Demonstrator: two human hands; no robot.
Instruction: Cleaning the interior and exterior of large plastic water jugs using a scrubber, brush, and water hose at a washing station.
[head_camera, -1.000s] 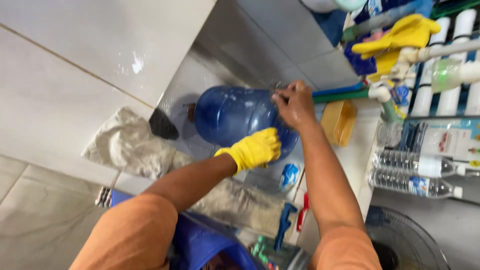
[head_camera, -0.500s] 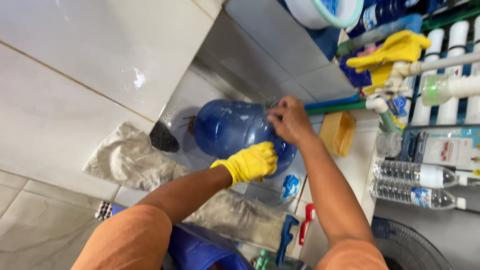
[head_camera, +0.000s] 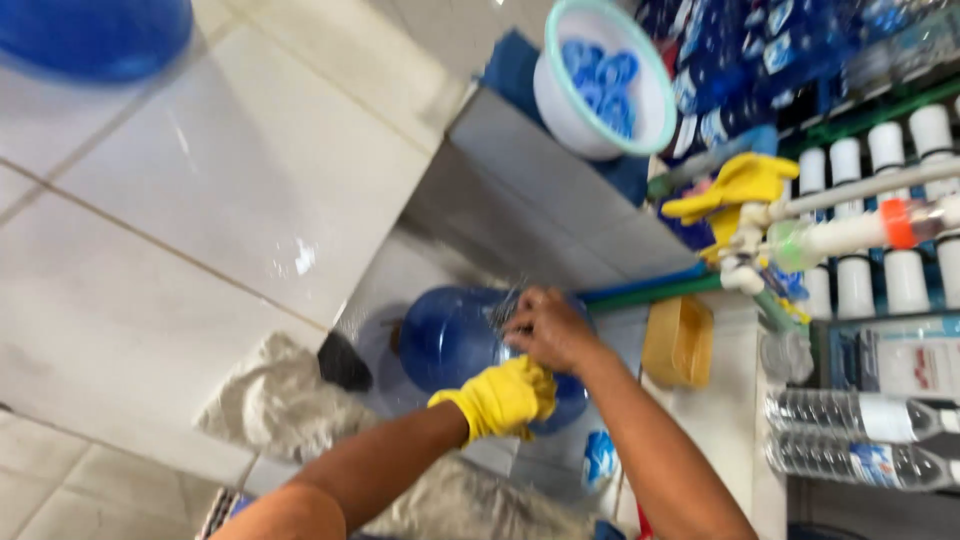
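White-tiled wash corner w/ grey recessed basin; both hands on big blue water jug.

Jug lying on its side in basin, near centre frame, beside crumpled grey cloth. Left hand in yellow rubber glove, curled narrow against jug's lower side, pressing on it. Right hand bare, fingers closed on jug's upper surface, gripping something blurred – can't tell what. Nearby: yellow sponge-like block just right of jug, white bowl of blue caps up on ledge, spare yellow glove draped over white pipes, bottled water stacked far right.
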